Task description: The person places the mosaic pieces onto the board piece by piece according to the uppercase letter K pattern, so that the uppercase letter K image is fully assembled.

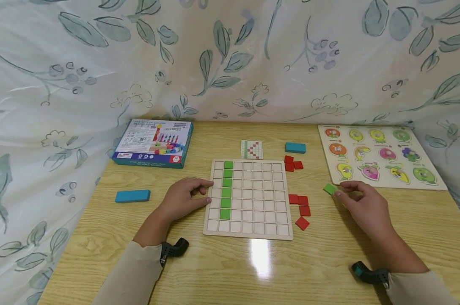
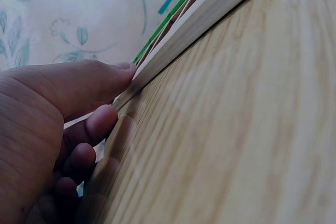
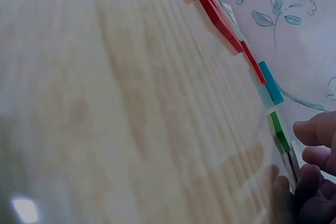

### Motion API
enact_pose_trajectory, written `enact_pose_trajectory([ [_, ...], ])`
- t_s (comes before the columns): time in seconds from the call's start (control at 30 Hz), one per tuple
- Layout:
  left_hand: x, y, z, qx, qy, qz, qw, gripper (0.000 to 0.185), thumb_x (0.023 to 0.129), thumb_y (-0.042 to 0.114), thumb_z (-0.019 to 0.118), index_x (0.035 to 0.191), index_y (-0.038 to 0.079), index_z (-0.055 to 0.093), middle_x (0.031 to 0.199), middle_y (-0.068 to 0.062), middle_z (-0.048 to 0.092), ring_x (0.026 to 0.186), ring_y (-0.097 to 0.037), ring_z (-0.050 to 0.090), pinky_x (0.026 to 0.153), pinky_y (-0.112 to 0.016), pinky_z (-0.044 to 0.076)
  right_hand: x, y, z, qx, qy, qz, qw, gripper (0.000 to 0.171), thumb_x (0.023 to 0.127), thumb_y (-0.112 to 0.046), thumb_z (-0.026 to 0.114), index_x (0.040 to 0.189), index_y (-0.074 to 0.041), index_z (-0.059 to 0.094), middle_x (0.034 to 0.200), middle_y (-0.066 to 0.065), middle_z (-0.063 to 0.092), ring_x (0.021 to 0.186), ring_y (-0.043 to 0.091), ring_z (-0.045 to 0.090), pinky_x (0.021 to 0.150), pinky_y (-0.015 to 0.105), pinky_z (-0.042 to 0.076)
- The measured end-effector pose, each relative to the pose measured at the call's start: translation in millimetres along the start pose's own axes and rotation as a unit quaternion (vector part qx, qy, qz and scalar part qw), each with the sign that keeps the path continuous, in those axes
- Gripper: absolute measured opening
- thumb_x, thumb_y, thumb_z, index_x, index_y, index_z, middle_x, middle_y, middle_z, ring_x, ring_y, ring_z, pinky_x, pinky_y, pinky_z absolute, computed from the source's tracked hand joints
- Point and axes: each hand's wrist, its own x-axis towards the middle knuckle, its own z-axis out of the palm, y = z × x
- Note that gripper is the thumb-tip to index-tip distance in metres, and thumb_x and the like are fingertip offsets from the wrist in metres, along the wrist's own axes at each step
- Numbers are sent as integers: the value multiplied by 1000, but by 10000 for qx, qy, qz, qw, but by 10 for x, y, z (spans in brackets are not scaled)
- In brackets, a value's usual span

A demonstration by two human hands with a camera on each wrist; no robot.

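A square wooden grid board (image 1: 252, 235) lies on the table, with a column of green tiles (image 1: 225, 192) in its second column from the left. My left hand (image 1: 182, 197) rests at the board's left edge, thumb and index fingertips touching it; the left wrist view shows the other fingers bent below. My right hand (image 1: 367, 207) is beside a loose green tile (image 1: 330, 189), thumb and index tips at its right side. In the right wrist view the tile (image 3: 281, 131) lies flat, with a slight gap to the fingers.
Several red tiles (image 1: 304, 210) lie right of the board. A small pattern card (image 1: 251, 150) and a blue block (image 1: 295, 148) are behind it. Another blue block (image 1: 132, 196) and a boxed toy (image 1: 153, 143) are at left. A fruit puzzle board (image 1: 378, 165) lies at right.
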Motion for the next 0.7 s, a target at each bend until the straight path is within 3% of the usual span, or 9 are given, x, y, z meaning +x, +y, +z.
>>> enact_pose_trajectory([
  [0.17, 6, 0, -2, -14, -4, 17, 10000, 42, 95, 26, 84, 135, 20, 76, 99, 12, 65, 89, -16, 54, 82, -40, 44, 29, 11, 15, -54, -66, -30, 10000, 47, 104, -40, 71, 136, -4, 69, 129, 20, 68, 98, 26, 57, 66, 22, 44],
  [0.7, 14, 5, -5, -22, -10, -28, 10000, 42, 94, 25, 85, 135, 20, 76, 98, 12, 64, 89, -17, 54, 82, -39, 43, 39, -45, 45, -310, -14, -167, 9994, 37, 102, -32, 74, 126, -4, 74, 115, 17, 72, 91, 25, 58, 69, 32, 42],
])
